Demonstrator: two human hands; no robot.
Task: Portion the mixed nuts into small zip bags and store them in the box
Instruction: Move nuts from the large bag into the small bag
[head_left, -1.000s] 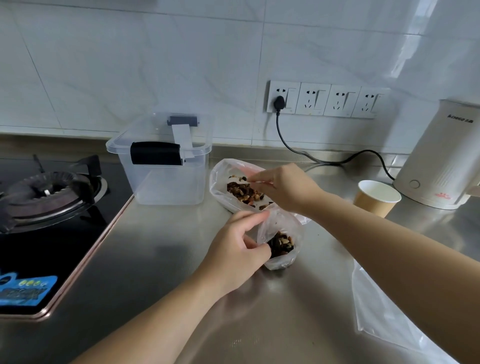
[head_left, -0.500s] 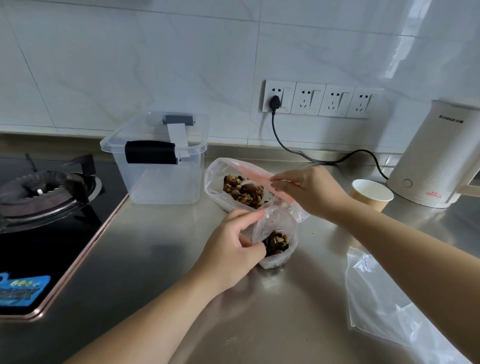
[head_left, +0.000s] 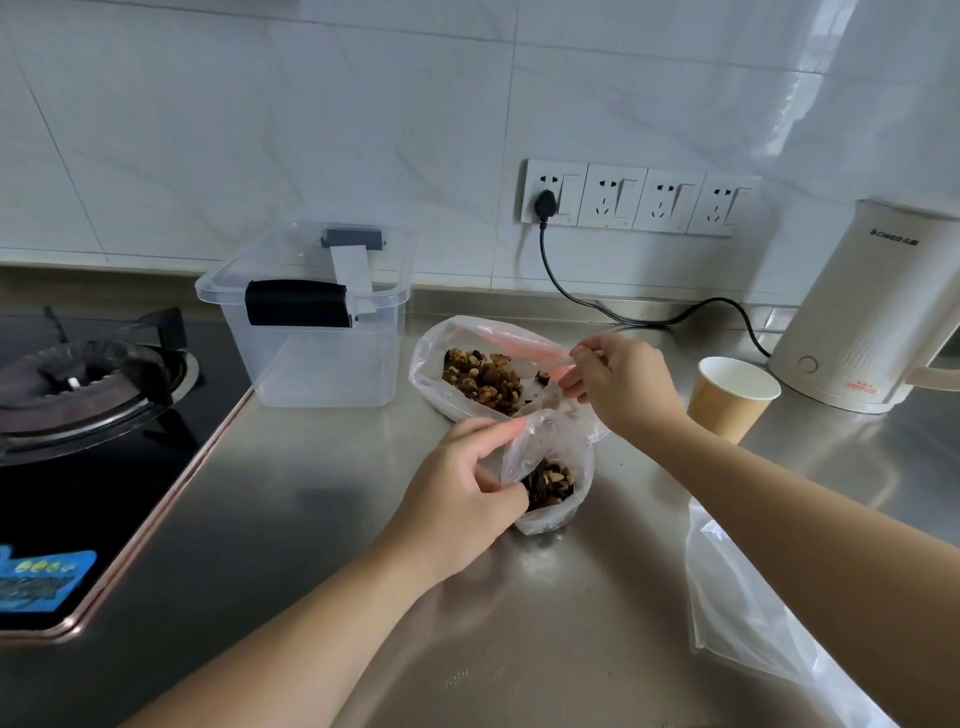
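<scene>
A small zip bag (head_left: 558, 457) stands on the steel counter, partly filled with mixed nuts. My left hand (head_left: 467, 488) grips its left side and holds its mouth open. Just behind it lies a large clear bag (head_left: 441, 358) with a pile of mixed nuts (head_left: 483, 379) inside. My right hand (head_left: 618, 384) hovers over the right end of the large bag with its fingers curled together; what it pinches is too small to tell. The clear plastic box (head_left: 311, 343) with a black handle stands to the left, its lid on.
A gas stove (head_left: 78, 395) takes up the left side. A paper cup (head_left: 732, 395) and a white kettle (head_left: 872, 312) stand at the right, with a black cord (head_left: 597, 301) running to the wall sockets. More clear bags (head_left: 753, 639) lie at the lower right.
My right hand has drawn back to the right, out of the large bag, and now hangs over its right end. My left hand keeps its hold on the small bag.
</scene>
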